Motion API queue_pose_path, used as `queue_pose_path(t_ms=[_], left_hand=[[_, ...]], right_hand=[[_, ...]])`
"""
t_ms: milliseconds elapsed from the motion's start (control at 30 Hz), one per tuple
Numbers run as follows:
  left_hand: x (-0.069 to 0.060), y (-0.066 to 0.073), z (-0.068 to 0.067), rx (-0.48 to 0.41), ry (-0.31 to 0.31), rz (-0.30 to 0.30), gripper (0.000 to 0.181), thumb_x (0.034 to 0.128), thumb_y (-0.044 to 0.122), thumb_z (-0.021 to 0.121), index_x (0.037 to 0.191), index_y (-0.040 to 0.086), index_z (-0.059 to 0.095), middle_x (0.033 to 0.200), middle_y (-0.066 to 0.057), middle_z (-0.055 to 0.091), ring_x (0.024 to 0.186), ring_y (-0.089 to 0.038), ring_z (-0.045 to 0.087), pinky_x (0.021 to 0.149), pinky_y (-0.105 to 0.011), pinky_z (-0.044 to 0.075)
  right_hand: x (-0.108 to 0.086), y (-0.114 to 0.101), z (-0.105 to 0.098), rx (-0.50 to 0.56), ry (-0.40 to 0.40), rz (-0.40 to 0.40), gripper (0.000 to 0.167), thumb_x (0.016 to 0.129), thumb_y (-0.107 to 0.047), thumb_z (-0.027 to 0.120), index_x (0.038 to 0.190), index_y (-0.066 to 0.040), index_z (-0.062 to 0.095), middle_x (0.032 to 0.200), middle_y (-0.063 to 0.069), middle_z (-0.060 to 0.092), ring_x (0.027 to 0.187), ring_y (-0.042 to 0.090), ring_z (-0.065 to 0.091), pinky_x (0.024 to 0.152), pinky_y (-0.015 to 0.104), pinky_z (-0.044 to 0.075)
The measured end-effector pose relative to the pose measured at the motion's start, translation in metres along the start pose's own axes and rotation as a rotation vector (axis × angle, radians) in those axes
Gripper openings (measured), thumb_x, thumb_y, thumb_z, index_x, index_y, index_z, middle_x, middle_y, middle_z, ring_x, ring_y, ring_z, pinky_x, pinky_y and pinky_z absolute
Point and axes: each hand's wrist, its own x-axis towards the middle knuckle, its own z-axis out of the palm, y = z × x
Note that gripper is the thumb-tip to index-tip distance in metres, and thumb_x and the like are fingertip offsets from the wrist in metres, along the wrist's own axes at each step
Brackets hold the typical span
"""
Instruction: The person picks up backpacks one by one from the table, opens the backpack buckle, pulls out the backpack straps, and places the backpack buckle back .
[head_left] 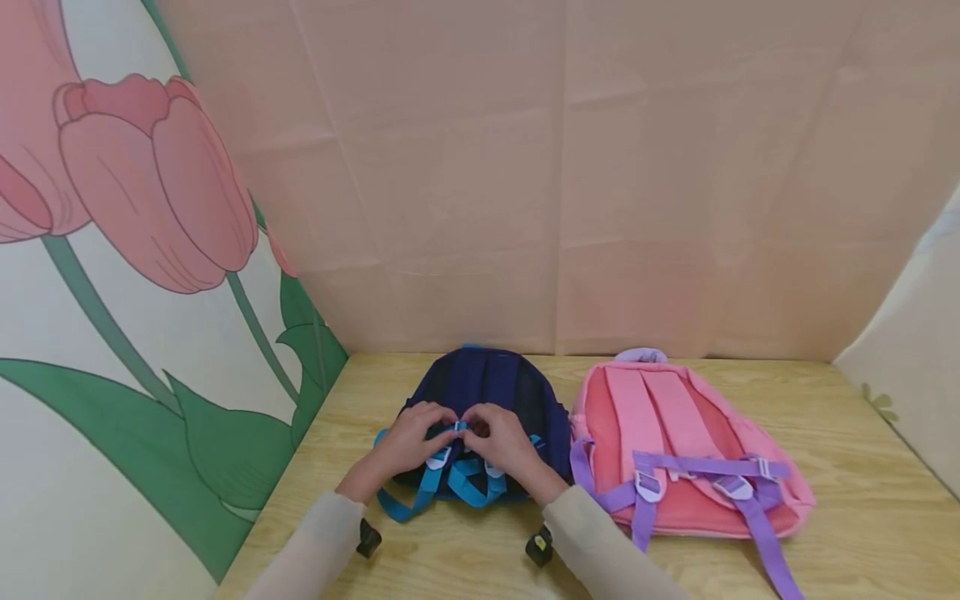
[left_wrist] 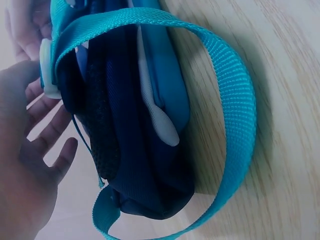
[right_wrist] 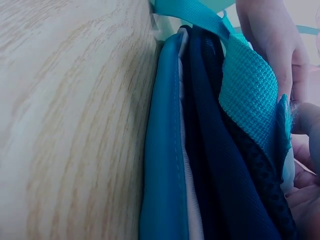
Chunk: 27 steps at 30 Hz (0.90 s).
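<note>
A dark blue backpack (head_left: 480, 379) lies on the table, its bright blue straps (head_left: 427, 492) hanging toward the near edge. Over its middle, my left hand (head_left: 411, 437) and right hand (head_left: 504, 437) meet, fingertips pinching a small blue strap piece with a white buckle (head_left: 458, 427) between them. The left wrist view has the left hand (left_wrist: 30, 150) beside a white buckle (left_wrist: 49, 70), with a teal strap (left_wrist: 235, 100) looping out over the table. At the right edge of the right wrist view, the right hand (right_wrist: 307, 150) is partly cut off beside a teal strap (right_wrist: 250, 90).
A pink backpack (head_left: 637, 400) with purple straps (head_left: 768, 533) lies just right of the blue one, on the wooden table (head_left: 862, 500). Behind stands a beige cloth backdrop (head_left: 600, 167); a tulip-patterned panel (head_left: 150, 333) is on the left.
</note>
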Motion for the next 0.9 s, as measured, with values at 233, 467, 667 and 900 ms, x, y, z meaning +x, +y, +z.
queue_pose_path(t_ms=[233, 467, 667, 900], left_hand=[[0.0015, 0.0014, 0.0002, -0.002, -0.009, 0.002, 0.019, 0.0996, 0.028, 0.066, 0.111, 0.014, 0.070, 0.103, 0.003, 0.070, 0.093, -0.014, 0.059, 0.082, -0.035, 0.050], [0.0017, 0.0034, -0.0008, -0.043, -0.038, -0.039, 0.017, 0.1017, 0.026, 0.063, 0.112, 0.013, 0.069, 0.107, 0.002, 0.069, 0.097, -0.013, 0.059, 0.086, -0.035, 0.051], [0.0014, 0.0030, -0.0008, -0.056, -0.058, -0.060, 0.017, 0.1016, 0.025, 0.063, 0.113, 0.013, 0.068, 0.108, 0.002, 0.068, 0.098, -0.012, 0.058, 0.087, -0.034, 0.052], [0.0020, 0.0026, 0.0005, -0.017, -0.060, -0.055, 0.018, 0.1016, 0.026, 0.063, 0.114, 0.014, 0.068, 0.106, 0.003, 0.068, 0.095, -0.011, 0.056, 0.084, -0.034, 0.050]], right_hand=[[0.0001, 0.0016, 0.0001, 0.032, 0.004, 0.008, 0.011, 0.091, -0.014, 0.073, 0.101, -0.013, 0.070, 0.094, -0.003, 0.067, 0.080, 0.011, 0.062, 0.072, 0.024, 0.053], [0.0025, 0.0000, -0.0016, 0.035, -0.022, 0.000, 0.014, 0.092, -0.014, 0.071, 0.106, -0.011, 0.070, 0.094, -0.002, 0.067, 0.080, 0.011, 0.061, 0.072, 0.025, 0.053], [0.0039, 0.0002, -0.0009, 0.007, -0.022, -0.003, 0.010, 0.091, -0.014, 0.071, 0.101, -0.013, 0.070, 0.091, -0.003, 0.066, 0.079, 0.010, 0.060, 0.071, 0.024, 0.052], [0.0020, 0.0020, 0.0007, 0.039, -0.018, 0.017, 0.009, 0.091, -0.012, 0.070, 0.100, -0.013, 0.068, 0.090, -0.002, 0.066, 0.079, 0.010, 0.062, 0.071, 0.024, 0.052]])
